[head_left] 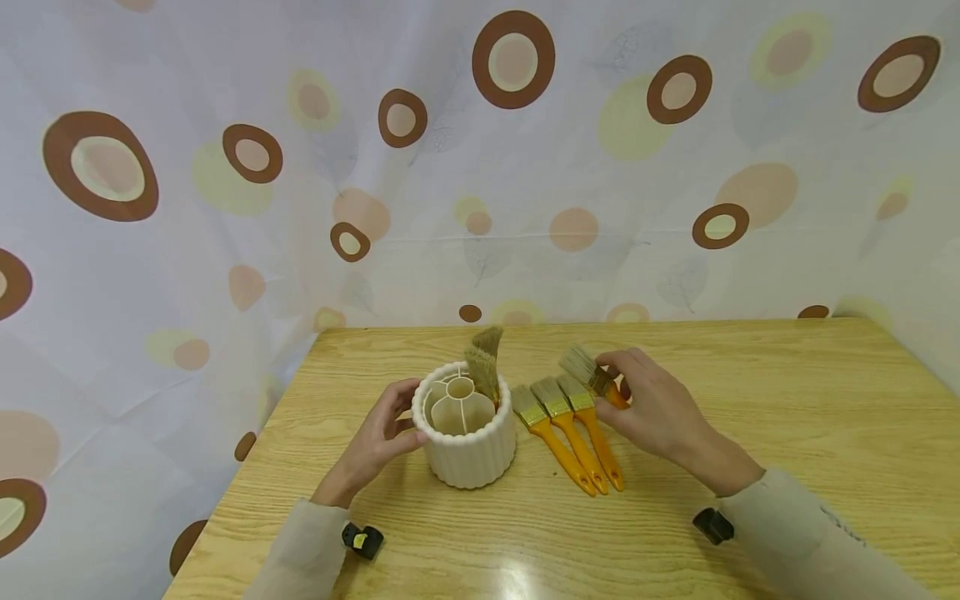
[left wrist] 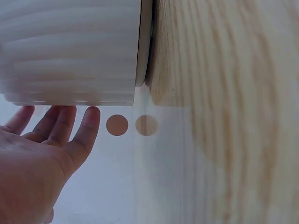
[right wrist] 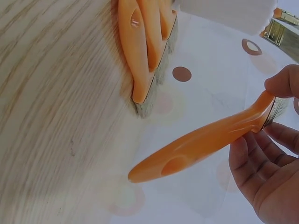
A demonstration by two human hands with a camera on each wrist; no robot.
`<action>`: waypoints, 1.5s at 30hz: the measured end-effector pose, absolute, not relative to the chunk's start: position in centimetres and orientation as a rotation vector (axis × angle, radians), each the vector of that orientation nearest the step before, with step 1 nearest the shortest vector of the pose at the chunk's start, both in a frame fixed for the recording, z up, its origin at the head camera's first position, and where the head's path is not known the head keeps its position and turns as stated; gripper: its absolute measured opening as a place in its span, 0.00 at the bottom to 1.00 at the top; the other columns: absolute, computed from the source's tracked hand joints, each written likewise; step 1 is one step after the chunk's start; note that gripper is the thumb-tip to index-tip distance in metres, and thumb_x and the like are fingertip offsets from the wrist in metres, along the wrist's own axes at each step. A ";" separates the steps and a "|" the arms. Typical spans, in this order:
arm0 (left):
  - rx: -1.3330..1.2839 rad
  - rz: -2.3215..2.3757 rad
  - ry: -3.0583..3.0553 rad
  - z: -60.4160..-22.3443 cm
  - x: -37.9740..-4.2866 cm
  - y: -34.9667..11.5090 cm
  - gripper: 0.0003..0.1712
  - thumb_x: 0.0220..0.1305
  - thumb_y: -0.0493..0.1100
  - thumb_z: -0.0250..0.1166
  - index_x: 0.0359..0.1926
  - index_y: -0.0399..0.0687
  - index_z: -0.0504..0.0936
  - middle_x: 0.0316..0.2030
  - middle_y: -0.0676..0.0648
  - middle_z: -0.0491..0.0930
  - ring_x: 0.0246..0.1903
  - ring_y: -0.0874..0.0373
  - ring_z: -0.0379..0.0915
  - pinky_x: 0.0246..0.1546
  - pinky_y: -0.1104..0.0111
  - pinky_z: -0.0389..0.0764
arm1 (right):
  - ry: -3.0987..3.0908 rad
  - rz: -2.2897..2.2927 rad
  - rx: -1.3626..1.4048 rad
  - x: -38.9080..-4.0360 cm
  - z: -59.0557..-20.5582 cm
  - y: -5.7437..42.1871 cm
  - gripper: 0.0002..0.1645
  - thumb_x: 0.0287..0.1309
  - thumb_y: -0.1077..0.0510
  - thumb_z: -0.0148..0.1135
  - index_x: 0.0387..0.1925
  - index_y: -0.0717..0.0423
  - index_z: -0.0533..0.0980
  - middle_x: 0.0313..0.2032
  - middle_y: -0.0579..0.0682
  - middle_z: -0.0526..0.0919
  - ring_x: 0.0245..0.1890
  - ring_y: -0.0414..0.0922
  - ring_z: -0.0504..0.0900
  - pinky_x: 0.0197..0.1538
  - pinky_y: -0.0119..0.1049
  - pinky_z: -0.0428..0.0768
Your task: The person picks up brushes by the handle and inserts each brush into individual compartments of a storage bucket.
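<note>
My left hand [head_left: 378, 433] rests its fingertips against the side of a white ribbed round holder [head_left: 471, 462], which stands on the table with dividers inside. In the left wrist view, the slightly bent fingers [left wrist: 86, 133] meet the holder's wall. Two paintbrushes [head_left: 482, 373] stand in the holder's right side, bristles up, their handles mostly hidden. To the right, my right hand [head_left: 656, 408] pinches another paintbrush [right wrist: 201, 144] near its metal band, above the table. Its bristles point up and left; the orange handle hangs free in the right wrist view.
Three paintbrushes with orange handles [head_left: 573, 442] lie side by side on the wooden table [head_left: 810, 417], between the holder and my right hand. Behind the table hangs a white cloth [head_left: 435, 275] printed with brown rings and pale dots.
</note>
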State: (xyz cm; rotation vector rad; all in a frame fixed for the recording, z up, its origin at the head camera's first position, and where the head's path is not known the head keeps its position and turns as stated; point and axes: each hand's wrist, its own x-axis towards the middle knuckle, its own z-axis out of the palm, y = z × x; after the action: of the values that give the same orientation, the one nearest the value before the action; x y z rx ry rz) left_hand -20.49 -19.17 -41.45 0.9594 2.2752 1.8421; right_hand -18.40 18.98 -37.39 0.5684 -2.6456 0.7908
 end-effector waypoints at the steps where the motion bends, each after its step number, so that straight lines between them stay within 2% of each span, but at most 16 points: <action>1: 0.958 1.843 2.275 -41.4 -20.5 -19.1 0.35 0.61 0.35 0.62 0.67 0.39 0.58 0.63 0.38 0.63 0.61 0.43 0.60 0.57 0.48 0.66 | -2.642 0.790 0.572 -18.4 -37.4 18.9 0.27 0.53 0.57 0.64 0.55 0.58 0.72 0.42 0.49 0.75 0.30 0.41 0.71 0.29 0.35 0.72; 16: 0.956 1.892 2.210 -41.5 -20.5 -19.1 0.33 0.62 0.33 0.60 0.64 0.35 0.57 0.62 0.35 0.63 0.60 0.44 0.60 0.58 0.55 0.68 | -2.590 0.827 0.604 -18.2 -36.8 18.0 0.27 0.52 0.57 0.65 0.54 0.56 0.72 0.40 0.48 0.75 0.29 0.41 0.71 0.28 0.34 0.72; 33: 0.959 1.913 2.196 -41.4 -20.4 -19.0 0.31 0.61 0.32 0.62 0.61 0.32 0.57 0.61 0.35 0.63 0.60 0.49 0.62 0.58 0.54 0.68 | -2.511 0.817 0.668 -18.3 -35.9 17.0 0.25 0.51 0.58 0.65 0.53 0.56 0.73 0.40 0.48 0.75 0.29 0.42 0.72 0.29 0.35 0.72; 41: 0.934 1.884 2.228 -41.4 -20.4 -19.1 0.39 0.61 0.34 0.62 0.68 0.35 0.52 0.63 0.36 0.62 0.61 0.46 0.60 0.58 0.52 0.67 | -2.492 0.840 0.691 -18.1 -35.4 16.5 0.25 0.51 0.61 0.65 0.53 0.55 0.73 0.40 0.48 0.75 0.29 0.40 0.71 0.30 0.35 0.72; 45: 0.956 1.877 2.229 -41.4 -20.4 -19.1 0.38 0.62 0.34 0.61 0.69 0.37 0.54 0.64 0.36 0.62 0.60 0.45 0.60 0.57 0.52 0.67 | -2.483 0.840 0.697 -18.1 -35.3 16.2 0.24 0.52 0.60 0.65 0.52 0.55 0.73 0.40 0.48 0.75 0.29 0.41 0.71 0.30 0.35 0.72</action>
State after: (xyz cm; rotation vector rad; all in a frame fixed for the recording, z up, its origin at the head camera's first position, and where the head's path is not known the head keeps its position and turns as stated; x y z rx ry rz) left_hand -20.42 -19.13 -41.42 0.9565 2.2289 1.8766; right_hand -18.09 16.24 -35.26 0.6973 -2.4830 0.8396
